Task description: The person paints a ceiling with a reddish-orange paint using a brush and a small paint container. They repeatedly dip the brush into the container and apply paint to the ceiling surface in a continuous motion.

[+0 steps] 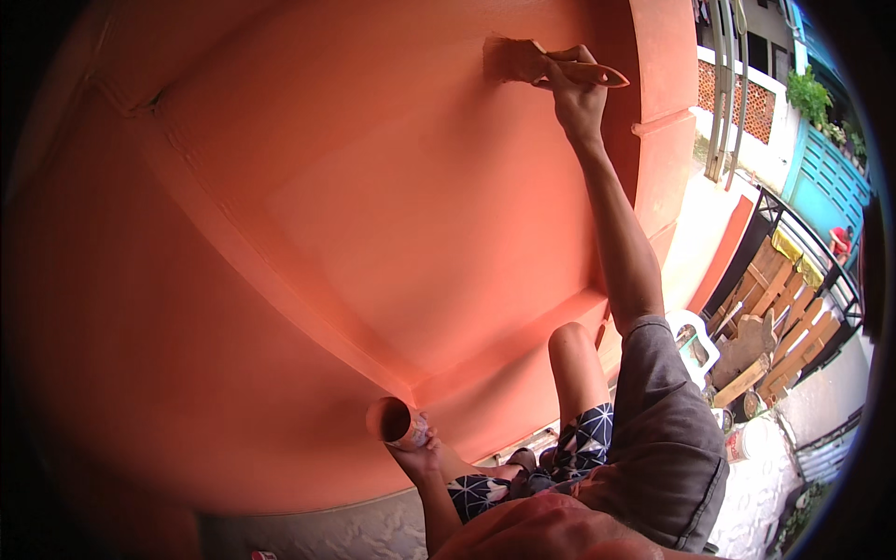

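Observation:
Up high on an orange wall (401,205), my right hand (579,89) is closed round the handle of a wide paintbrush (609,75). The brush lies nearly level, its dark bristles pointing left and touching or very close to the wall. Down low, my left hand (420,453) grips an open cup (381,411) by its side. The cup's mouth faces up and its inside looks dark reddish; how much it holds cannot be made out. My right arm is stretched up, in a grey sleeve (672,411).
A raised orange moulding (252,252) runs down the wall. On the right are a white plastic chair (693,345), stacked wooden planks (784,327), a white bucket (751,439) and a black railing (807,238). Farther off, a person in red (841,243) is near a turquoise gate (826,187).

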Tool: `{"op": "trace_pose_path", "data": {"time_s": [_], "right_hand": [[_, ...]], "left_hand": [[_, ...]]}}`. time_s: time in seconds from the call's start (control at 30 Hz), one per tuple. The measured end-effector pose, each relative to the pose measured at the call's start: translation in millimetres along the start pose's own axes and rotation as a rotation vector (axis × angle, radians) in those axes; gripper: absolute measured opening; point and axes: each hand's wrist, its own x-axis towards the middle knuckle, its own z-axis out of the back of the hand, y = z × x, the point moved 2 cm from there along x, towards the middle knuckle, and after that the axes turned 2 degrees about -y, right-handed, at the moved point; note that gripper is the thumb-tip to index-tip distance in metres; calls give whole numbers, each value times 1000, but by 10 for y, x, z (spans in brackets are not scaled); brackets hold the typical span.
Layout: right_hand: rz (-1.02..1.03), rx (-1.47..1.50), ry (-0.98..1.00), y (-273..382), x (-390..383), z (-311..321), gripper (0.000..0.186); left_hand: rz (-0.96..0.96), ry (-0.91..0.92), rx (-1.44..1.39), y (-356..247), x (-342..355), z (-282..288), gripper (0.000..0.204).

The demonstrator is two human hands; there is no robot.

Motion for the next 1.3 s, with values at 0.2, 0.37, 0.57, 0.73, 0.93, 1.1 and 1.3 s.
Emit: {"op": "trace_pose_path", "data": {"time_s": [0.2, 0.37, 0.57, 0.73, 0.93, 1.1, 1.3], "right_hand": [[304, -636, -186, -155, 422, 820, 10], [497, -804, 101, -27, -82, 35, 25], [-50, 94, 400, 481, -313, -519, 11], [-146, 92, 1, -234, 250, 380, 9], [153, -477, -151, -310, 476, 1210, 12], [505, -834, 106, -85, 61, 354, 7], [86, -124, 462, 397, -289, -257, 10]], "left_hand": [[-12, -34, -24, 46, 38, -61, 69], [23, -62, 2, 39, 111, -51, 69], [60, -58, -22, -1, 17, -92, 71], [89, 186, -23, -31, -41, -105, 80], [79, 40, -97, -8, -27, 29, 78], [88, 20, -46, -22, 78, 29, 77], [17, -33, -37, 58, 12, -218, 71]]}}
